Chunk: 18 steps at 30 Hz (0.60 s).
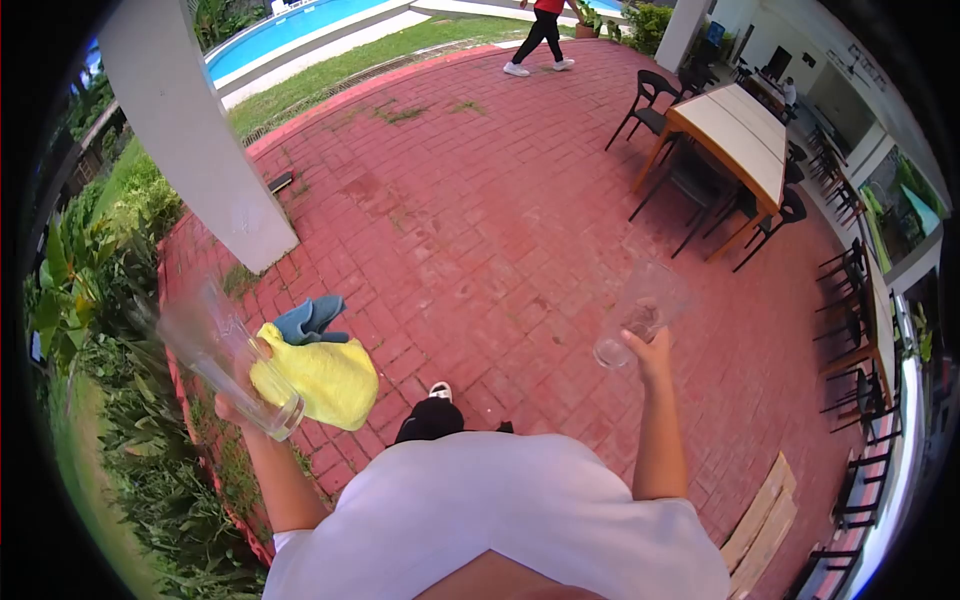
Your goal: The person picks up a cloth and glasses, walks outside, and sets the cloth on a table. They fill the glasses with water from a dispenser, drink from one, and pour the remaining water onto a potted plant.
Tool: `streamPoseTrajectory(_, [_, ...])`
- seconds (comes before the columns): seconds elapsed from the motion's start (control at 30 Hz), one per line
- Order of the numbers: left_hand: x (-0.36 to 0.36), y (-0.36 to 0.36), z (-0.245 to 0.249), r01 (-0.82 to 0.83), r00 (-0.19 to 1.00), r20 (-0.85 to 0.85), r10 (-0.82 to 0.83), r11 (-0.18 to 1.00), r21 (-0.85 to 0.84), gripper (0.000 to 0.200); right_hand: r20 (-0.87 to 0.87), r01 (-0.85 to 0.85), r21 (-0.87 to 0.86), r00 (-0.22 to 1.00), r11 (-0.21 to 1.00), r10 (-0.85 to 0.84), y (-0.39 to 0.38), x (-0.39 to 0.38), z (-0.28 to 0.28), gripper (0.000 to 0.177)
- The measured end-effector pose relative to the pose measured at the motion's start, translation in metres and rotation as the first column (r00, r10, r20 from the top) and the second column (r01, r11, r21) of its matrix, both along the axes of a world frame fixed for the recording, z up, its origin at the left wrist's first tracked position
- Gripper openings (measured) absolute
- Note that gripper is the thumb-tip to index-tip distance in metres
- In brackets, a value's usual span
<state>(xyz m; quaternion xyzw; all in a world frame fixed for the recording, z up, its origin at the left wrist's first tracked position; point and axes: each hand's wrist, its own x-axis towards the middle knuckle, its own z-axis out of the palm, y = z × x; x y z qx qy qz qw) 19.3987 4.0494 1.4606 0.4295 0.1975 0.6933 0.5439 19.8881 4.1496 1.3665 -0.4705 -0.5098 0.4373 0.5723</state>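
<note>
My left hand [240, 402] is closed around a tall clear drinking glass [212, 338], tilted with its thick base toward the lower right. A yellow cloth [328, 382] hangs at the same hand, and a blue cloth [308, 320] shows just beyond it. Part of the fingers is hidden behind the glass and the yellow cloth. On the other side, my right hand [652, 352] grips a second clear glass [645, 300], also tilted, with its base toward the lower left. I see red paving through both glasses.
Red brick paving [480, 240] spreads ahead. A pale pillar [195, 130] and plants [150, 430] stand left. Tables [735, 130] with black chairs line the right; wooden boards [765, 515] lie lower right. A person [540, 35] walks near the pool [280, 35].
</note>
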Motion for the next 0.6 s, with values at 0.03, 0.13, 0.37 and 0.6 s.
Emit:
streamPoseTrajectory(0.03, [-0.001, 0.036, -0.005, 0.008, 0.999, -0.034, -0.008, 1.0, 0.01, 0.09, 0.031, -0.017, 0.038, 0.999, 0.999, 0.016, 0.045, -0.011, 0.002, 0.066])
streamPoseTrajectory(0.13, [-0.016, 0.152, -0.032, 0.002, 0.996, -0.094, 0.0, 1.0, 0.018, 0.09, 0.045, -0.013, 0.096, 0.999, 0.995, 0.008, 0.169, -0.035, -0.007, 0.066])
streamPoseTrajectory(0.37, [-0.029, 0.483, -0.043, -0.047, 0.992, -0.117, 0.039, 0.997, -0.066, 0.087, -0.176, 0.111, 0.009, 0.979, 0.994, -0.108, 0.395, -0.018, -0.014, 0.066])
streamPoseTrajectory(0.6, [0.054, 0.807, -0.04, 0.239, 0.967, -0.096, -0.234, 0.97, 0.045, 0.095, -0.125, 0.329, 0.089, 0.94, 0.94, -0.317, 0.589, 0.09, -0.037, 0.064])
